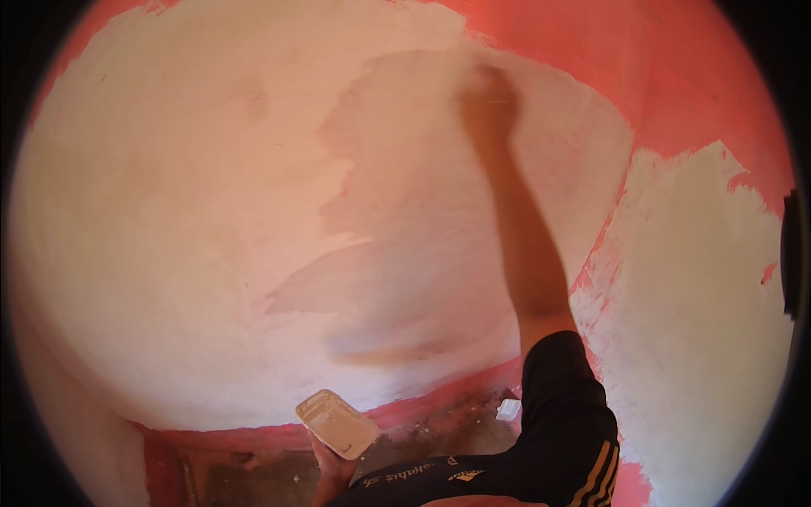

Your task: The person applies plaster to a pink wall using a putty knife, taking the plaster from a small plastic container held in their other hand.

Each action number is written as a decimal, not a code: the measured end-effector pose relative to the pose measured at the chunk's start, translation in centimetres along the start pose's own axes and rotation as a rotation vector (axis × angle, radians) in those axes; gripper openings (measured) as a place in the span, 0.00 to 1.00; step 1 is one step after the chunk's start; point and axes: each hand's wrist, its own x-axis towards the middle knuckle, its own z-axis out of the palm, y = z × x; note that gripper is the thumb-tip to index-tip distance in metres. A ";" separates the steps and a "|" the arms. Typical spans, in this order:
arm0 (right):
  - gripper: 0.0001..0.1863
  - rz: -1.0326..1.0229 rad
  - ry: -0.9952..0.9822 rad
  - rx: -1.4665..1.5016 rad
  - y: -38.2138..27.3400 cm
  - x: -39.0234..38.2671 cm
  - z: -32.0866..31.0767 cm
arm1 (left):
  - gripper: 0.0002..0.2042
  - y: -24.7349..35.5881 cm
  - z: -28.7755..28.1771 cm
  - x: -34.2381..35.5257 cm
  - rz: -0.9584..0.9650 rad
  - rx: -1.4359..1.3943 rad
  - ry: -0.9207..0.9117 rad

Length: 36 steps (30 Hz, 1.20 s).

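My left hand (336, 462) grips a shallow rectangular plastic tub (361, 433) from below, low in front of me. Inside the tub is some cream-coloured paste or paint. My right arm stretches far up, and my right hand (490, 106) is at the wall (211, 169), closed like a fist and smeared by motion. Whatever it holds is hidden or too blurred to name. Around and below that hand spreads a darker, wet-looking patch (397, 160) on the cream coating, with ragged left edges.
Bare red paint (701, 68) shows at the upper right and along the wall's foot. A corner separates a second, partly coated wall (693, 313) on the right. On the dirty floor (279, 482) lies a small white object (508, 410). Something dark (791, 253) stands at the right rim.
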 end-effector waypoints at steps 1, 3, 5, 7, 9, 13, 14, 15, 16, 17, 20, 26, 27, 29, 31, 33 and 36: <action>0.21 0.019 -0.194 0.158 -9.4 1.6 -6.0 | 0.29 1.0 -1.1 -0.8 0.019 -0.031 0.012; 0.19 0.069 -0.149 0.690 -16.7 2.4 -12.3 | 0.23 -0.3 -2.0 -0.5 0.105 0.042 0.045; 0.17 0.149 -0.608 0.978 -17.1 4.4 -18.1 | 0.25 -1.4 -2.4 -0.3 0.227 0.167 0.100; 0.16 0.161 -0.395 0.977 -13.1 3.9 -17.4 | 0.33 -1.7 -2.1 -0.1 0.103 -0.001 0.174; 0.13 0.261 -0.157 0.866 -6.2 2.2 -15.8 | 0.32 -2.4 -3.4 0.2 0.085 -0.017 0.142; 0.22 0.732 -0.319 0.479 9.9 -1.4 -11.5 | 0.30 -2.4 -7.0 1.2 0.076 -0.048 0.008; 0.22 0.742 -0.211 0.417 14.4 -3.2 -10.0 | 0.30 -2.5 -8.0 1.3 0.070 -0.051 -0.001; 0.22 0.741 -0.194 0.296 18.6 -4.6 -9.0 | 0.30 -2.9 -8.7 1.0 0.058 -0.034 -0.015; 0.23 0.750 -0.177 0.177 22.7 -6.0 -8.1 | 0.30 -3.2 -8.8 1.0 0.046 -0.014 -0.029; 0.23 0.754 -0.178 0.171 25.6 -6.8 -6.8 | 0.30 -3.4 -7.2 0.9 0.042 -0.009 -0.028; 0.21 0.666 -0.310 -0.090 33.3 -8.2 -3.4 | 0.28 -4.3 -2.7 0.3 0.113 0.078 0.155; 0.22 0.155 -0.180 0.207 2.7 -0.1 -4.3 | 0.27 -3.2 5.4 -0.5 0.218 0.268 0.115; 0.23 0.247 -0.174 0.508 -3.7 2.3 -6.3 | 0.26 -3.8 6.8 -0.9 0.385 0.581 0.152; 0.26 0.377 -0.226 0.865 -11.1 5.6 -11.1 | 0.25 -5.2 7.7 -0.2 0.539 0.881 0.144; 0.27 0.357 -0.517 1.107 -13.2 6.9 -15.7 | 0.24 -4.7 6.3 0.1 0.511 0.748 0.037; 0.26 0.453 -0.164 1.146 -10.9 6.2 -15.4 | 0.23 -4.8 5.9 0.2 0.352 0.416 0.034; 0.18 0.573 -0.116 0.923 -1.9 1.9 -13.3 | 0.23 -4.2 6.1 -0.4 0.174 0.097 0.105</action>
